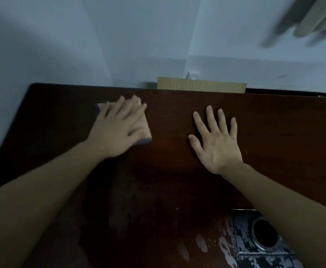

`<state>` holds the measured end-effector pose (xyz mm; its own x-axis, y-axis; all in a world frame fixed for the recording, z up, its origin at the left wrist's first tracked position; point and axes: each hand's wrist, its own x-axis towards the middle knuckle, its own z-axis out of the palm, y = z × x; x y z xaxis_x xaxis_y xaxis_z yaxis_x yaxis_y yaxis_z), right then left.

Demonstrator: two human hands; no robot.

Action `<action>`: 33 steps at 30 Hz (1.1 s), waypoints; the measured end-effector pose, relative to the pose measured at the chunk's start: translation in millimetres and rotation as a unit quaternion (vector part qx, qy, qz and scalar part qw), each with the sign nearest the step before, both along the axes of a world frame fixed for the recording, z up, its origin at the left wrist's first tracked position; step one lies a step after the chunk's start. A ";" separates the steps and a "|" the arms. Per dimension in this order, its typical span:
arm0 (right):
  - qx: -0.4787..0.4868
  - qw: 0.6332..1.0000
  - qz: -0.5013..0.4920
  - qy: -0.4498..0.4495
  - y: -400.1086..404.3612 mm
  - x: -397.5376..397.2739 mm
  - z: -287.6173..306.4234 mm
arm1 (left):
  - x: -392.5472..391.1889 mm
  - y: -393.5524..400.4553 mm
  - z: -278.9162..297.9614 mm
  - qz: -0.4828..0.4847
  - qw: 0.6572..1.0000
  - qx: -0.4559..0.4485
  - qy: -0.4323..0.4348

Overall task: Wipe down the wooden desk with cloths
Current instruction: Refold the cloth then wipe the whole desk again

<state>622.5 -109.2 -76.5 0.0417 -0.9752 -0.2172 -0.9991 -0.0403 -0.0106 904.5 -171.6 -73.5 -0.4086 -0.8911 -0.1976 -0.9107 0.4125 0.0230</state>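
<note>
The dark brown wooden desk (pixel 274 132) fills the lower part of the view. My left hand (pixel 117 126) lies flat with straight fingers on a folded cloth (pixel 145 137), pink with a grey-blue edge, at the desk's far left; the hand is blurred and covers most of the cloth. My right hand (pixel 218 140) rests palm down on the bare wood at the middle, fingers spread, holding nothing. A damp, streaked patch (pixel 148 200) shows on the wood between my forearms.
A piece of cardboard (pixel 200 85) stands behind the desk's far edge against the pale wall. At the lower right, past the desk's edge, is a speckled tiled floor with a round drain (pixel 264 233). A blurred curtain (pixel 312 18) hangs at the top right.
</note>
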 end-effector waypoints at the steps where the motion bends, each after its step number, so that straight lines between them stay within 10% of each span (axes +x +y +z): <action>1: 0.000 1.000 -0.001 0.000 0.0 0.0 0.2 | -1.5 -13.8 -0.3 0.036 0.999 0.000 0.001; 7: -0.002 1.000 0.001 -0.009 0.3 1.0 0.8 | -22.8 -17.2 -2.1 0.106 0.994 -0.005 0.031; 17: -0.005 1.000 -0.004 0.010 -0.6 1.9 -1.0 | -12.6 86.2 1.7 -0.143 0.988 0.035 0.041; 27: -0.008 1.000 -0.001 -0.002 0.2 0.6 -1.0 | -27.6 4.2 1.7 0.125 0.992 0.018 0.019; 33: -0.008 1.000 -0.003 -0.003 -0.3 1.2 -0.1 | -30.3 83.7 10.6 -0.054 0.994 0.051 0.076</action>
<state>623.6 -109.5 -76.6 0.0367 -0.9788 -0.2017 -0.9993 -0.0342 -0.0161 874.2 -87.9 -62.9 -0.5326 -0.8188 -0.2142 -0.8442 0.4958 0.2037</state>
